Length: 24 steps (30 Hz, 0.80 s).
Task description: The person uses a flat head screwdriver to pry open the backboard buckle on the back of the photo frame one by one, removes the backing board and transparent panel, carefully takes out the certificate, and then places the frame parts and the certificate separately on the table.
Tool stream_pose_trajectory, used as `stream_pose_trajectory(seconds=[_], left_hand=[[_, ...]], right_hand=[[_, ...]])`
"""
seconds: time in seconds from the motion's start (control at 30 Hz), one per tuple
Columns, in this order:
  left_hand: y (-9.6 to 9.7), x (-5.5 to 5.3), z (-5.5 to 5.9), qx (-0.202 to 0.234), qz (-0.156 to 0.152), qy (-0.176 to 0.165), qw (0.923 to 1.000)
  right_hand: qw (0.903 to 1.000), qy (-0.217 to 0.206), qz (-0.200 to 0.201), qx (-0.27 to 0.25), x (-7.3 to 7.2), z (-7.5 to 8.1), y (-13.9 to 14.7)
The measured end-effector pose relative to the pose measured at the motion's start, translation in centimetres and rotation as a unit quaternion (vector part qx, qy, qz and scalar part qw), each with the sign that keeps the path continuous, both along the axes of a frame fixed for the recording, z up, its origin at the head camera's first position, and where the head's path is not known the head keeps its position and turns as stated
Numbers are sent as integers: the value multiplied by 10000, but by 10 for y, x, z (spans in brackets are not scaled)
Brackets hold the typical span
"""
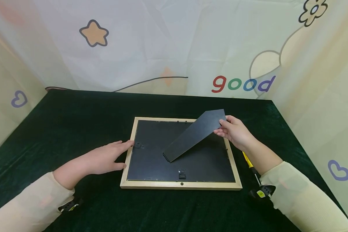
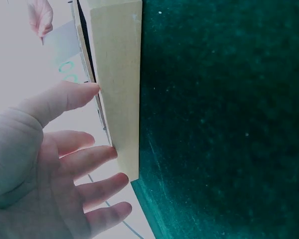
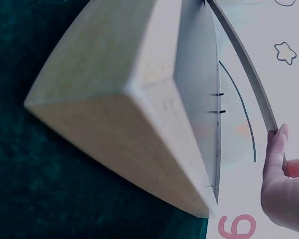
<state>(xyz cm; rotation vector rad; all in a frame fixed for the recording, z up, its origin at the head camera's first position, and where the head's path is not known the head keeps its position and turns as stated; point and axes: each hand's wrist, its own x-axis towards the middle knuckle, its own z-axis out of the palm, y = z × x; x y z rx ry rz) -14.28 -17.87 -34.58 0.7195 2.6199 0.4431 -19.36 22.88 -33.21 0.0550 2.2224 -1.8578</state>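
Observation:
A picture frame (image 1: 181, 184) with a pale wooden border lies back side up on the dark green cloth. Its black backing board (image 1: 153, 135) carries small metal hangers. My right hand (image 1: 233, 130) pinches the wide end of the black easel stand (image 1: 195, 135), which slants up off the backing from its narrow end near the middle. In the right wrist view the stand (image 3: 246, 64) shows edge-on between thumb and fingers. My left hand (image 1: 108, 157) has its fingers extended at the frame's left edge. The left wrist view shows its fingertips right at the wooden side (image 2: 117, 89).
A yellow-and-black handled tool (image 1: 248, 161) lies right of the frame, partly hidden under the right forearm. Dark green cloth (image 1: 84, 122) covers the table. A printed curtain (image 1: 150, 42) hangs behind and along both sides.

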Motion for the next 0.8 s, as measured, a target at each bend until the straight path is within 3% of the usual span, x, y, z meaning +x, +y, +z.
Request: stream_pose_trajectory(seconds=[0.1, 0.23, 0.33, 0.43, 0.57, 0.8], left_hand=[[2, 0, 1, -116, -29, 204, 9997], [6, -1, -1, -257, -64, 758, 9968], [12, -4, -2, -275, 244, 1152, 9927], [20, -12, -4, -218, 765, 1144, 9902], [27, -25, -7, -324, 1226, 835, 9884], [27, -35, -9, -701, 1206, 677, 9879]], right_hand=[[10000, 4, -29, 19, 0, 1, 1], [10000, -28, -51, -4, 0, 1, 2], [9999, -70, -54, -56, 0, -1, 4], [9999, -95, -35, -92, 1, -2, 5], [9999, -91, 7, -115, 1, -4, 6], [9999, -40, 46, -91, 0, -4, 3]])
